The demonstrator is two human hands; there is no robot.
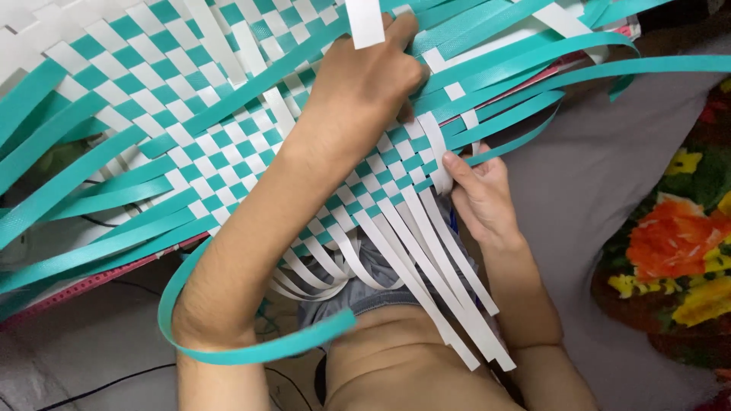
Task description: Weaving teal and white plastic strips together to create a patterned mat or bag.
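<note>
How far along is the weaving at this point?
Done: a broad checkered woven mat of teal and white straps. In hand: the left hand grips a white strap at the top, and the right hand presses the weave's edge. Left: loose white strap ends and long teal straps remain unwoven.

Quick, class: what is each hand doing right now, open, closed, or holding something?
Left hand: closed, pinching a white strip above the woven mat.
Right hand: fingers curled, gripping a white strip end at the mat's edge.
</note>
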